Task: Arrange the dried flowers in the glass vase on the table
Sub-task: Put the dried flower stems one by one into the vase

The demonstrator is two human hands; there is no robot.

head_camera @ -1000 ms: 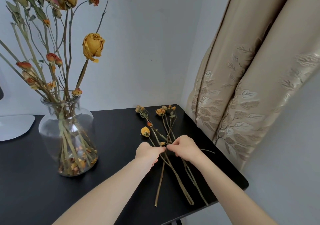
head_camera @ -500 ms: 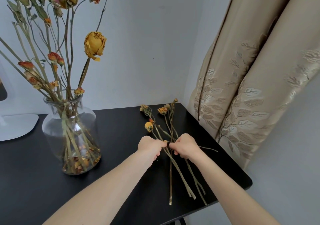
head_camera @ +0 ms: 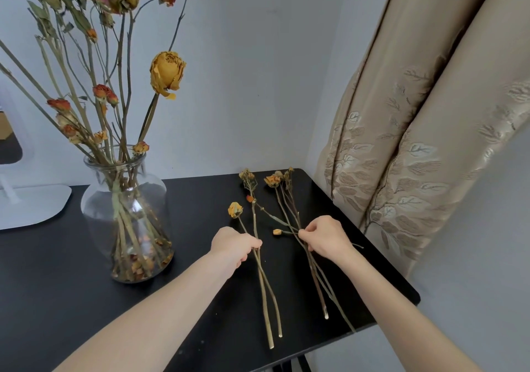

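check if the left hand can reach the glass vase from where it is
Probably yes: the left hand, gripping two stems, sits just right of the glass vase, with only bare black table between them.

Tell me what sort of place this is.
Probably a corner of a room in a home: a beige embroidered curtain, a black table set against the wall, and a vase of dried flowers, with loose stems beside it.

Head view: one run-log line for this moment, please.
stage: splitting loose stems | left hand: grips two stems | right hand: pinches other stems | vase: already holds flowers
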